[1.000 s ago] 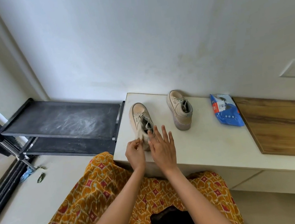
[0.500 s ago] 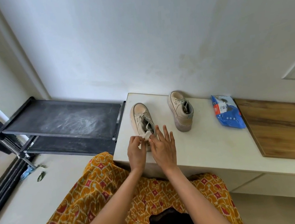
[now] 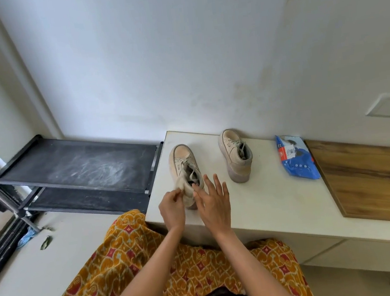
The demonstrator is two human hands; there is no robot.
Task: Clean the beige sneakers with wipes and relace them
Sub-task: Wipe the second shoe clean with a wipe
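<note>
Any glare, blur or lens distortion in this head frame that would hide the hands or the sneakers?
Head view: soft, even daylight, no glare; wide-angle bend curves the dusty black shoe rack and the wall edges. The left hand and right hand at the heel of the near beige sneaker look slightly soft, yet readable. The far beige sneaker casts only a faint shadow.

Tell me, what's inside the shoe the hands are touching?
Inside the near sneaker you can see a dark lining and a loose lace end drooping into the opening. The left hand and right hand cover its heel, and the toe end inside is hidden.
</note>
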